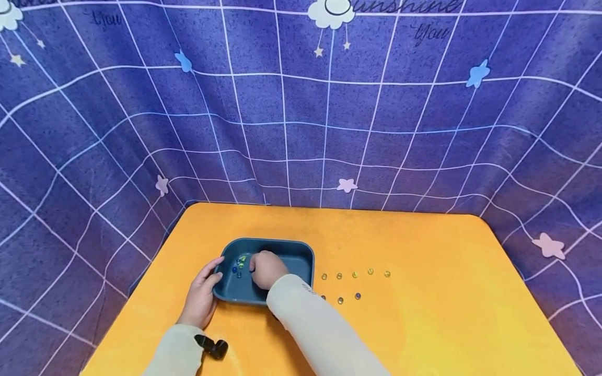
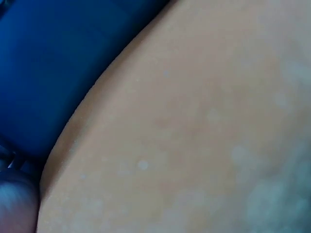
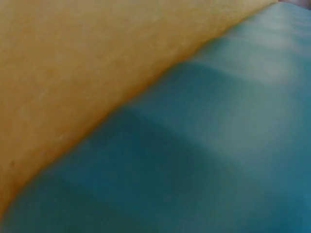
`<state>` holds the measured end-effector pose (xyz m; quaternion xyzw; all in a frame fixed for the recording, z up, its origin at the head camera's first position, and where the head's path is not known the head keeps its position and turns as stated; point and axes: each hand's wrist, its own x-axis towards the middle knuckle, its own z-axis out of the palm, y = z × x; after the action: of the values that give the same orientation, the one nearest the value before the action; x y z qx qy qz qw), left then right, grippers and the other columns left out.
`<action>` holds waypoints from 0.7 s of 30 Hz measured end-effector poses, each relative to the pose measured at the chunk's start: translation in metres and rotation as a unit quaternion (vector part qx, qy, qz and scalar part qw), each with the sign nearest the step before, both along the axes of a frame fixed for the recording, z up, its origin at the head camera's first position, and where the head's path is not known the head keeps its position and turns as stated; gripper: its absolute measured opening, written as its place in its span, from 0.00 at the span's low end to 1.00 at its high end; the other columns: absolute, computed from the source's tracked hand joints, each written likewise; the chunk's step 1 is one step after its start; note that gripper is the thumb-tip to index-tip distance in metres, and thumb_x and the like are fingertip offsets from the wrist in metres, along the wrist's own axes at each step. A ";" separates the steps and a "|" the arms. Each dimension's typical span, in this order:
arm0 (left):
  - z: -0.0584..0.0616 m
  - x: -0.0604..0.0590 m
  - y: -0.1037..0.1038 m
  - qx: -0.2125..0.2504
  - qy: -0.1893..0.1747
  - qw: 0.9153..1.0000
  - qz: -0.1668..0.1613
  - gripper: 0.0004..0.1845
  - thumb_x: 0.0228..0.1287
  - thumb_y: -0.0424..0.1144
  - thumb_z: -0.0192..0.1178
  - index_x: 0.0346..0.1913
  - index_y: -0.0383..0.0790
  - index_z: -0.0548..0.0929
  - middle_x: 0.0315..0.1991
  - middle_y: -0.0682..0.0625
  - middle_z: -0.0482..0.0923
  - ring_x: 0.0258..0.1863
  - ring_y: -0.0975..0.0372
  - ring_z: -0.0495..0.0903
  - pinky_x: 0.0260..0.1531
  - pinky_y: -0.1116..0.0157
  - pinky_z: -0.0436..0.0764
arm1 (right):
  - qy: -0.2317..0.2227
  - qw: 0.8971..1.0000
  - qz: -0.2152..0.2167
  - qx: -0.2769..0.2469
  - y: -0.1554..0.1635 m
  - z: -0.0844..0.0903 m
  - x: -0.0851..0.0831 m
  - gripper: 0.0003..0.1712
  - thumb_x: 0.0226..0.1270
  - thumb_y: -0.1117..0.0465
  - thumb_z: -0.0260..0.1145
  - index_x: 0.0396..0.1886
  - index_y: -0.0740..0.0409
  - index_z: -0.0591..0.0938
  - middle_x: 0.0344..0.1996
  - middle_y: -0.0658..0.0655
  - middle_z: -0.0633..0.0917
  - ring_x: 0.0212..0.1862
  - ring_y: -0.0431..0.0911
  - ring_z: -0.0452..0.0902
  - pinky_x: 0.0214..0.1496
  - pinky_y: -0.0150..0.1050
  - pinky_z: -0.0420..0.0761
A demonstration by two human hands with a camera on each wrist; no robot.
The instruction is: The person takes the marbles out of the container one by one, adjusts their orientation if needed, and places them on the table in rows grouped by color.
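Observation:
A dark blue-grey tray (image 1: 296,258) stands on the left half of the orange table. My left hand (image 1: 201,297) grips the tray's left wall, its fingertips on the rim. In the left wrist view the blue tray (image 2: 63,63) appears beside a large blurred orange-tan surface. Over the tray's floor is my right hand (image 1: 269,269), with its fingers curled and pointing down. Whatever its fingertips hold or touch is hidden. Several small glass marbles (image 1: 241,265) lie in the tray's left part, just left of that hand.
Right of the tray, several more marbles (image 1: 355,274) lie in two loose rows on the orange table (image 1: 447,308). One in the nearer row is partly covered by the right sleeve (image 1: 320,324). A purple-blue gridded curtain (image 1: 301,104) hangs behind and along both sides.

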<state>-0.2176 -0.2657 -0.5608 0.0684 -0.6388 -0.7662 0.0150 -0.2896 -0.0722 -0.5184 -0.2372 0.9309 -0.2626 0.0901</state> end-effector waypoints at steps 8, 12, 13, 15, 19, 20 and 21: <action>-0.004 0.002 -0.001 0.005 0.011 1.000 0.000 0.25 0.83 0.35 0.48 0.78 0.37 0.65 0.81 0.49 0.49 0.79 0.57 0.50 0.67 0.71 0.69 | -0.014 1.000 0.011 -0.011 -0.002 0.015 0.015 0.04 0.70 0.59 0.71 0.33 0.47 0.87 0.33 0.41 0.82 0.35 0.36 0.75 0.44 0.32 0.81; -0.004 0.001 -0.001 0.011 0.021 1.000 0.002 0.25 0.83 0.35 0.48 0.78 0.35 0.64 0.81 0.47 0.50 0.77 0.56 0.52 0.62 0.74 0.73 | -0.014 0.999 0.021 -0.038 0.001 0.027 0.028 0.03 0.70 0.59 0.72 0.35 0.46 0.88 0.32 0.40 0.81 0.35 0.35 0.75 0.46 0.30 0.80; -0.004 0.001 -0.002 0.013 0.023 1.000 0.002 0.25 0.83 0.35 0.48 0.78 0.35 0.64 0.81 0.47 0.49 0.77 0.55 0.53 0.62 0.74 0.73 | -0.013 0.999 0.024 -0.047 0.003 0.030 0.031 0.02 0.70 0.59 0.72 0.36 0.46 0.88 0.31 0.40 0.81 0.35 0.35 0.75 0.45 0.30 0.79; -0.004 0.001 -0.002 0.016 0.024 1.000 0.002 0.26 0.83 0.35 0.47 0.78 0.35 0.64 0.81 0.47 0.49 0.77 0.55 0.53 0.62 0.73 0.74 | -0.011 0.997 0.029 -0.070 0.007 0.036 0.036 0.01 0.69 0.60 0.72 0.37 0.48 0.88 0.30 0.40 0.80 0.35 0.35 0.74 0.44 0.30 0.79; -0.004 0.001 -0.001 0.016 0.020 1.000 0.004 0.25 0.83 0.34 0.47 0.78 0.35 0.64 0.81 0.47 0.50 0.77 0.55 0.53 0.62 0.72 0.74 | -0.014 0.992 0.033 -0.121 0.020 0.042 0.041 0.04 0.69 0.61 0.73 0.41 0.51 0.90 0.33 0.41 0.81 0.36 0.34 0.75 0.44 0.30 0.80; -0.005 0.001 -0.001 0.016 0.019 1.000 0.006 0.25 0.83 0.34 0.48 0.78 0.35 0.64 0.81 0.47 0.50 0.78 0.55 0.52 0.62 0.72 0.74 | -0.014 0.990 0.032 -0.133 0.024 0.042 0.042 0.04 0.69 0.61 0.73 0.41 0.51 0.89 0.33 0.41 0.80 0.36 0.34 0.75 0.44 0.30 0.80; -0.005 0.000 -0.001 0.016 0.017 1.000 0.007 0.25 0.82 0.34 0.48 0.77 0.35 0.64 0.81 0.47 0.50 0.78 0.55 0.52 0.62 0.72 0.74 | -0.019 0.989 0.030 -0.145 0.028 0.043 0.042 0.04 0.69 0.61 0.73 0.41 0.52 0.89 0.34 0.41 0.80 0.36 0.34 0.75 0.44 0.30 0.80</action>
<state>-0.2172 -0.2666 -0.5654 0.0600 -0.6258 -0.7771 0.0299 -0.2472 -0.0442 -0.4759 -0.2705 0.8737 -0.3963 0.0798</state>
